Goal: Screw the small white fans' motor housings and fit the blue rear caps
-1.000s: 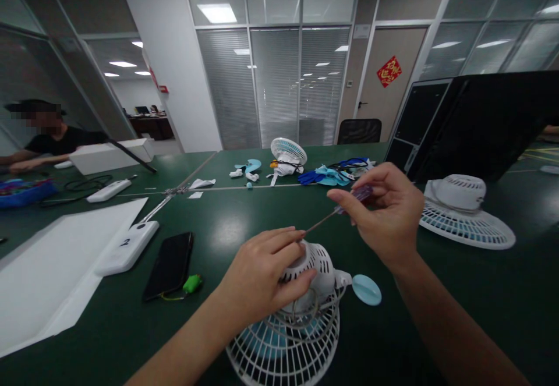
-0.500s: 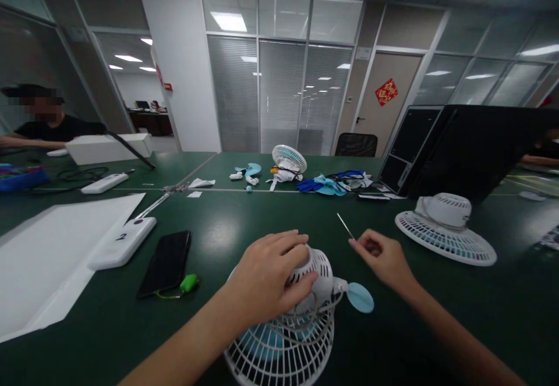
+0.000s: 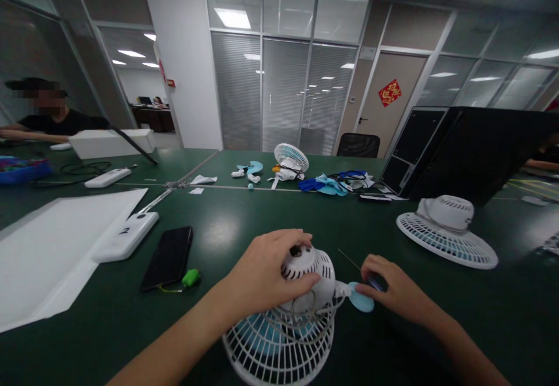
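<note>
A white fan (image 3: 321, 266) lies with its grille (image 3: 282, 354) down near the table's front edge, and light blue blades show through the bars. My left hand (image 3: 264, 272) is curled over the motor housing, thumb on the near side. From the housing's right side a small stem ends in a light blue round piece (image 3: 361, 300). My right hand (image 3: 395, 287) is closed around a screwdriver (image 3: 376, 282) with a dark handle, its thin shaft pointing up and left, apart from the housing. The right fingertips overlap the round piece; whether they touch it I cannot tell.
A second fan (image 3: 448, 229) lies face down at right, before a black computer case (image 3: 413, 150). Farther back are another fan (image 3: 290, 162) and blue gloves (image 3: 310, 185). A phone (image 3: 168, 258), a white numbered device (image 3: 126, 237) and a white sheet (image 3: 52, 252) lie left. A person sits far left.
My right hand has moved down, closer to the light blue round piece, and the screwdriver's dark handle now shows. My left hand stays on the housing, its fingers slightly shifted. The view has tilted slightly.
</note>
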The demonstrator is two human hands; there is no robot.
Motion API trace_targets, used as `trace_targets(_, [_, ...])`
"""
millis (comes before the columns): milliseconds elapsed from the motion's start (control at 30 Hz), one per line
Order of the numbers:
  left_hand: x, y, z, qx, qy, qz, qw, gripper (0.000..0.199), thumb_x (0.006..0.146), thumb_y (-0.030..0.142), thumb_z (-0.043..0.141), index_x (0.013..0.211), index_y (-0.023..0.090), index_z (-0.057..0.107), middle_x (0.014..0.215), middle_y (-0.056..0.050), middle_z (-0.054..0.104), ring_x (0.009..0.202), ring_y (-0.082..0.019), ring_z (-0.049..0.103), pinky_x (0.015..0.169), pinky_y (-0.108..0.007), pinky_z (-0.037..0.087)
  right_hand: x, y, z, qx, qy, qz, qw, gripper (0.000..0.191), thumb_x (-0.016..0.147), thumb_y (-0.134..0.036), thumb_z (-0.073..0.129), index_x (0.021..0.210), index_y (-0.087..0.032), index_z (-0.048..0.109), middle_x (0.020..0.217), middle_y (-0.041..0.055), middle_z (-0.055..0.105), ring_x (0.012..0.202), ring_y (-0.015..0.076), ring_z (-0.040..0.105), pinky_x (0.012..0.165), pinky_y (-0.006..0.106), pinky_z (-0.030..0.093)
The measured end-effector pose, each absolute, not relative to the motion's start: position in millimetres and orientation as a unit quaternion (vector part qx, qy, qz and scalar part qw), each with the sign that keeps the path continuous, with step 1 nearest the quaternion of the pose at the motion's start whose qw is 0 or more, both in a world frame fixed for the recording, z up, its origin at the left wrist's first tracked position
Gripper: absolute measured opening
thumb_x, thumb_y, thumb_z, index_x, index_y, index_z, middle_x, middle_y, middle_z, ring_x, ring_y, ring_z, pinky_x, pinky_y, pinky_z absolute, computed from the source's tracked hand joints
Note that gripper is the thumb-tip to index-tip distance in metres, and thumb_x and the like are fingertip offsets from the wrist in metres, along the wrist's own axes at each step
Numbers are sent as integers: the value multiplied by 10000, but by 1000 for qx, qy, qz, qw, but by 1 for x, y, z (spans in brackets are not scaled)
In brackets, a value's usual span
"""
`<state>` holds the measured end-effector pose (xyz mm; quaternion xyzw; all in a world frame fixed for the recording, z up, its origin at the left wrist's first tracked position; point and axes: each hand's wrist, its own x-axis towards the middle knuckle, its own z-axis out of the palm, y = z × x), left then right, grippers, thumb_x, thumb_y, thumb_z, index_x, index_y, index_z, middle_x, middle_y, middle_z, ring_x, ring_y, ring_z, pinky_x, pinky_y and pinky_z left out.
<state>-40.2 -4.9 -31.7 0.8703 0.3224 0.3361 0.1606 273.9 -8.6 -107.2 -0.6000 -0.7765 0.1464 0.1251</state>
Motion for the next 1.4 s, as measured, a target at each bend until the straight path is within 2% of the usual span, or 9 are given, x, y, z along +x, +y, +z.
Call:
trace_targets(133, [-45,-4,-25,851,335,334,230,611,737,351,778,1269,172,536,1272,-120,650,1171,-287,624,1032,-498,486,268,-13,-106,-573,-792,181,110,292,894,-486,556,834,-223,668,961,62,638,890,222,598,805,375,478])
trace_targets(333, [-62,7,-24,834,301,324,330,907,737,406,798,1481,228,310,1496,-183,452,1324,-330,515,1062,-534,458,277,-6,-91,-546,-759,90,344,280,926,-443,501,815,-221,632,893,77,663,808,231,627,724,369,524])
trace_targets(433, [-63,8,-26,852,322,269,312,1014,737,450,791,1535,213,212,1465,-188,497,1337,-370,488,1071,-604,409,272,-1,-68,-519,-740,47,425,243,908,-429,548,828,-219,641,947,82,656,858,238,638,744,370,536])
trace_targets(533, [-55,6,-28,842,357,270,301,1064,705,456,811,1537,170,211,1377,-162,593,1288,-365,530,1070,-590,406,243,0,-40,-443,-766,63,460,194,921,-386,561,862,-218,635,990,80,647,897,229,651,781,366,548])
trace_targets(700, [-46,1,-32,823,380,314,284,1195,632,479,856,1543,115,175,1316,-191,630,1201,-374,594,1030,-563,441,168,-1,-5,-314,-867,92,375,88,934,-260,561,915,-209,630,975,59,657,915,191,637,787,319,525])
trace_targets(867, [-46,1,-32,815,387,324,284,1230,600,497,872,1543,117,182,1320,-204,623,1214,-380,588,1022,-544,454,142,1,7,-318,-900,135,264,106,951,-246,546,931,-204,641,999,53,656,915,186,624,802,318,494])
trace_targets(1067, [-46,3,-35,815,403,306,283,1258,590,582,844,1546,108,180,1378,-227,569,1259,-403,545,1042,-572,423,144,7,2,-327,-888,161,279,126,937,-285,584,876,-217,671,923,24,681,857,175,636,757,300,486])
trace_targets(1267, [-46,2,-36,810,401,315,290,1242,593,566,849,1549,132,184,1417,-216,538,1275,-397,529,1047,-566,424,143,15,-9,-304,-890,140,311,100,905,-292,630,872,-225,697,951,44,695,1007,229,596,872,380,468])
trace_targets(1400, [-44,2,-36,809,401,318,290,1220,591,551,855,1542,143,209,1358,-178,602,1242,-395,552,1047,-579,416,138,13,-11,-362,-876,90,305,207,867,-311,624,698,-198,583,743,26,618,752,196,567,670,334,432])
